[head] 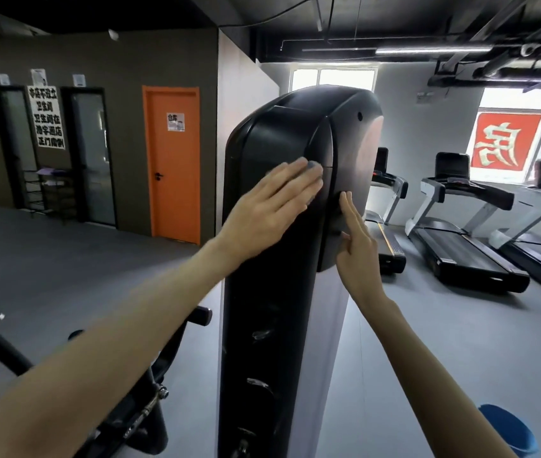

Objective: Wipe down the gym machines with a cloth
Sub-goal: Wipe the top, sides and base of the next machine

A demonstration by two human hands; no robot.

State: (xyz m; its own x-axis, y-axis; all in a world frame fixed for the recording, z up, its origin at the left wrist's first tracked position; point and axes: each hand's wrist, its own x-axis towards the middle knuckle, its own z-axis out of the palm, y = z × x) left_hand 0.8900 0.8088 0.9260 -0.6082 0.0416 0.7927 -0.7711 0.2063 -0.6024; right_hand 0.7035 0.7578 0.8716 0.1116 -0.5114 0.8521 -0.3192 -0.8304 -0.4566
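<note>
Wiping: flat left hand [272,206] presses grey cloth [313,168] on glossy black machine housing [282,133]; straight-fingered right hand [358,239] steadies; lower panel probably next.

仓库 is printed on the label [175,122] of the orange door [173,180]. 卫生间 can be read on the upper-left wall notice [46,117], and one reversed character on the red banner [507,140] at right.
</note>
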